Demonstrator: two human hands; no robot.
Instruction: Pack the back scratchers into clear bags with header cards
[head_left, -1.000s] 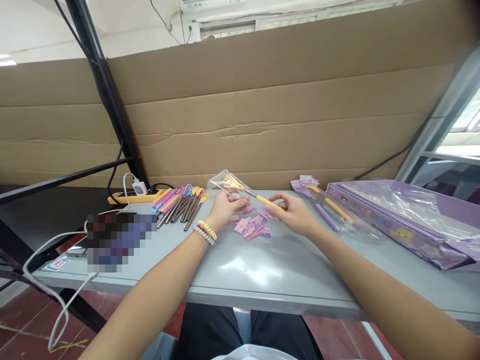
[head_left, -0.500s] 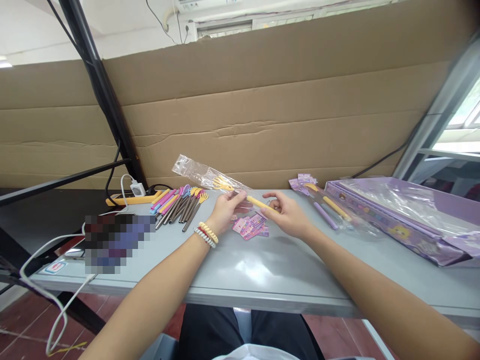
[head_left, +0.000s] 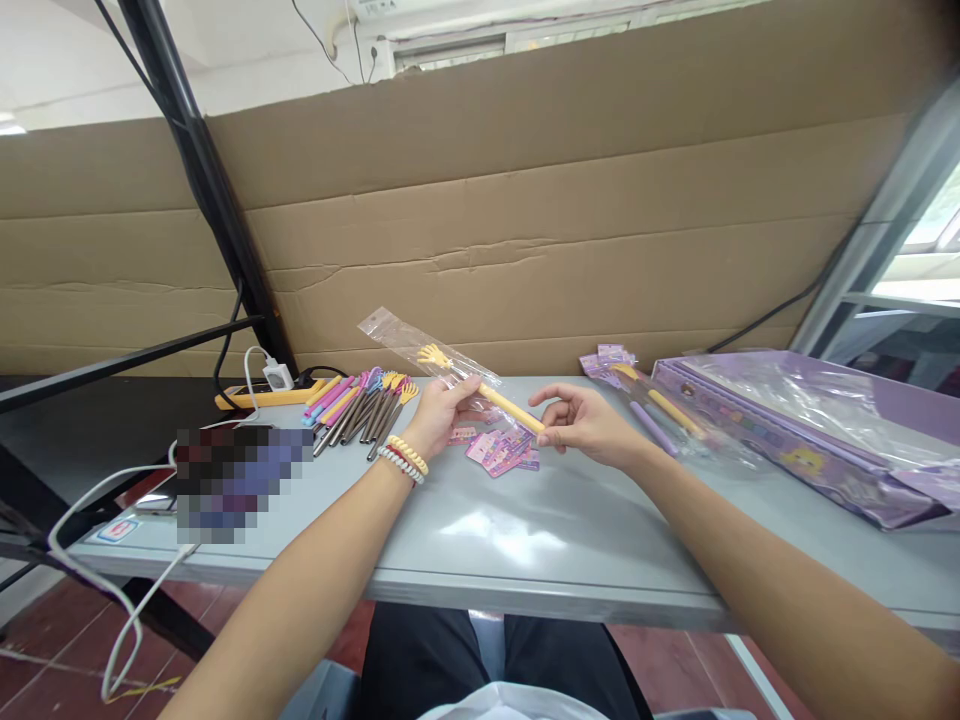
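Observation:
A yellow back scratcher [head_left: 512,408] with a small hand-shaped head lies slantwise in the air above the table, its head inside a clear plastic bag [head_left: 386,327]. My left hand [head_left: 444,412] is closed around the bag and the scratcher's middle. At the lower end of the yellow handle, my right hand [head_left: 583,425] pinches the tip between thumb and fingers. Under the hands, several pink and purple cards [head_left: 501,452] are spread on the table. Left of my left hand sits a pile of back scratchers [head_left: 367,415] with metal rods and coloured handles.
Bagged back scratchers [head_left: 660,405] with purple cards lie to the right, beside a purple box [head_left: 757,450] holding clear plastic. A yellow power strip [head_left: 238,398] with a white charger and cables is at the left. Cardboard [head_left: 525,220] stands behind the grey table [head_left: 570,570].
The bag and back scratcher have shifted slightly right, and more of the yellow handle shows between my hands. My right hand has moved a little right, to the handle's end.

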